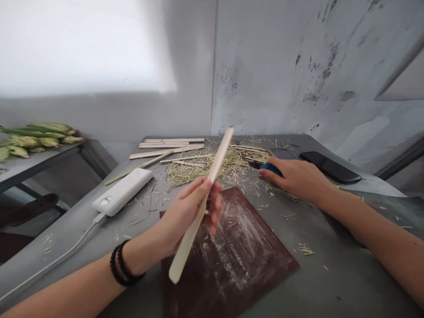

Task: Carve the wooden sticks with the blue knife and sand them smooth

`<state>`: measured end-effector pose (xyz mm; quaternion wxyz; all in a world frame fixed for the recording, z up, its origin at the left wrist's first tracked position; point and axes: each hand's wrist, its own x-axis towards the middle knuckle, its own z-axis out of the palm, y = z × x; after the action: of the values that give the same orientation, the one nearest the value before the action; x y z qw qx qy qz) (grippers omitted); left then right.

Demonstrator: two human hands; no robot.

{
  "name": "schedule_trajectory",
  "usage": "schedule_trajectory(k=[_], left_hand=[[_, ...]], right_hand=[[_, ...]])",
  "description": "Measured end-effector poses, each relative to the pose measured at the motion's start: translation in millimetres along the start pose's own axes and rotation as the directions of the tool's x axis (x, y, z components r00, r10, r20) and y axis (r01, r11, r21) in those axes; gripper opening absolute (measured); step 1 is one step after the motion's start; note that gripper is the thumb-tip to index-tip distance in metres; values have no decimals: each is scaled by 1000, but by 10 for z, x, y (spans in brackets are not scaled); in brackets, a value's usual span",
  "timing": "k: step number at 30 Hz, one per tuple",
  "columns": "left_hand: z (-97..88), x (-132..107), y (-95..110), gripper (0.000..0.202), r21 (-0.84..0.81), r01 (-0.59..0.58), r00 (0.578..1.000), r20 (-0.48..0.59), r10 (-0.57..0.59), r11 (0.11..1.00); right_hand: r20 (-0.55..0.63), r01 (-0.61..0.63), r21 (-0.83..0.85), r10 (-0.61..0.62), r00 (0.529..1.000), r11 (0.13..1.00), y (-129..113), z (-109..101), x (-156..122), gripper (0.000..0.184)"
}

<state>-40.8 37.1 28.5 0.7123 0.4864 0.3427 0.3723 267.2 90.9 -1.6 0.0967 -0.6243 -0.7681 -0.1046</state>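
Note:
My left hand (195, 207) is closed around a pale flat wooden strip (220, 154), held at a slant with its rounded lower end towards me. Beneath it lies a dark red-brown sheet of sandpaper (258, 247), streaked with whitish dust. Over on the right, my right hand (294, 176) rests low at the table, its fingers closed on a blue-handled tool (272, 169). That tool's dark front end points left towards a heap of thin wood shavings (195, 172); its exact kind is hidden by the hand.
Several pale strips (172, 143) lie at the back of the grey table (132, 225). A white power bank (124, 190) with a cable sits left; a black phone (331, 167) lies right, a second phone (283, 153) beside it. Corn ears (39, 137) are piled on a side table.

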Motion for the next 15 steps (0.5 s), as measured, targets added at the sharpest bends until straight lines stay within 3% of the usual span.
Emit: schedule_trajectory(k=[3,8,12,15], left_hand=[[-57,20,125,18,73,-154,986,-59,158,985],[-85,55,159,15,328,-355,914,-75,398,876],[-84,124,230,19,416,-479,841,-34,540,773],[-39,191,419,22,430,-588,751,-27,660,686]], right_hand=[[110,113,29,-116,987,993,-140,45,-22,60],[153,197,64,-204,967,978,-266,45,-48,54],[164,198,72,-208,964,977,-273,19,-45,53],[174,194,75,-204,963,978,-284,17,-35,54]])
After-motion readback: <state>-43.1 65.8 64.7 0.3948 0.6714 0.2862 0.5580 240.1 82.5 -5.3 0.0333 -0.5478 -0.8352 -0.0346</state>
